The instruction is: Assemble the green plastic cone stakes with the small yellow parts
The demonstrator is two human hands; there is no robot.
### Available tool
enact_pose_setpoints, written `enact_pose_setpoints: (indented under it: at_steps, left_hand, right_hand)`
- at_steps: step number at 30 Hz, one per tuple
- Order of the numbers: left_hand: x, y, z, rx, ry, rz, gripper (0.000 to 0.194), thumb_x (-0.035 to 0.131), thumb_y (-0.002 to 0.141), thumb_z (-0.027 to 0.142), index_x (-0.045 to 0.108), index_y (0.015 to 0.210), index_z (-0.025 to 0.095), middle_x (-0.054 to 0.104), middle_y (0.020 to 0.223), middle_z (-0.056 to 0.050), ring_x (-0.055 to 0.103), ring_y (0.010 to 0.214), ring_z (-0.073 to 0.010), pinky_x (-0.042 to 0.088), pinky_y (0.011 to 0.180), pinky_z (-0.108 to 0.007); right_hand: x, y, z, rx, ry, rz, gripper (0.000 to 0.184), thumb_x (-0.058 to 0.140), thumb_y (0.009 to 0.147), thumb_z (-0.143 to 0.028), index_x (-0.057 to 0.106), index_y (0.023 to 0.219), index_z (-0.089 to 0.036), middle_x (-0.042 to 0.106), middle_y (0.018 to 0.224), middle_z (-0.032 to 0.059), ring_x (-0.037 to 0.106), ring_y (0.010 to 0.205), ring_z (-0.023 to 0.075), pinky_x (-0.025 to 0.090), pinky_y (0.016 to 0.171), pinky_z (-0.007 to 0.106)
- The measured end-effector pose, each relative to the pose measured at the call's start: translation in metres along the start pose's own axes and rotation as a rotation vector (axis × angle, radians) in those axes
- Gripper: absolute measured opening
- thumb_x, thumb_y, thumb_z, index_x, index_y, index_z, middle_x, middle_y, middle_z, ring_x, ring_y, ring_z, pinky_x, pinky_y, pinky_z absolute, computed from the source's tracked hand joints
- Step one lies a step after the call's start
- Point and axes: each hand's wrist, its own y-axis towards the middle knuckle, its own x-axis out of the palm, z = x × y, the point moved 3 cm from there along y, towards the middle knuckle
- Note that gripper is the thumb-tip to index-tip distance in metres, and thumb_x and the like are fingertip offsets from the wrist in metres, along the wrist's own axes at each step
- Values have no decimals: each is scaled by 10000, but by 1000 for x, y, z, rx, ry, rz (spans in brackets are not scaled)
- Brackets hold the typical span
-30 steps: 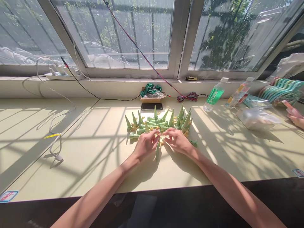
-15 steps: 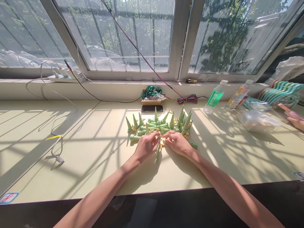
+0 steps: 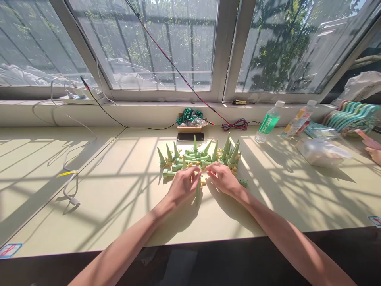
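My left hand [image 3: 185, 183] is closed in a pinch around a green cone [image 3: 198, 194] that points down toward me. A small yellow piece [image 3: 203, 183] shows beside the cone, between my two hands. Close by on the right, my right hand [image 3: 220, 178] has its fingers bent together near that yellow piece; whatever its fingertips hold is too small to make out. Just beyond both hands spreads a group of green cones [image 3: 232, 155], several upright, with yellow pieces at their bases. Green rods [image 3: 192, 159] lie among them, partly hidden by my hands.
Behind the cones lie a black phone [image 3: 190, 136] and a small box [image 3: 190, 128] of green material. Two bottles [image 3: 268, 124] and a clear plastic container [image 3: 323, 151] stand to the right. Another person's hand [image 3: 374, 150] is at the right edge. A white cable [image 3: 71, 190] lies left.
My right fingertips have drawn slightly up and away from the yellow piece. My left hand stays almost still. The other person's hand at the right has shifted a little.
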Motion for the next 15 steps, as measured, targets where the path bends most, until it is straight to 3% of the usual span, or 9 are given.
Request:
enact_pose_setpoints:
  at_steps: [8,15]
  left_hand:
    - [-1,2,1,23,-4,29,152,547,941,213,676,910,138,641,700,-23,493,488,-97,417,531,-233]
    - [2,1,0,57,0,38,101,572,923,193,661,906,148,639,791,-26,454,471,-75,425,530,-231]
  right_hand:
    - [-15,0,-15,-51,123,216,159,512,988,-220,654,1057,-205,665,978,82,650,804,201,530,668,303]
    - [-20,-1,-20,-27,293,290,145,518,986,-221,632,1076,-225,640,994,78,635,907,214,562,746,340]
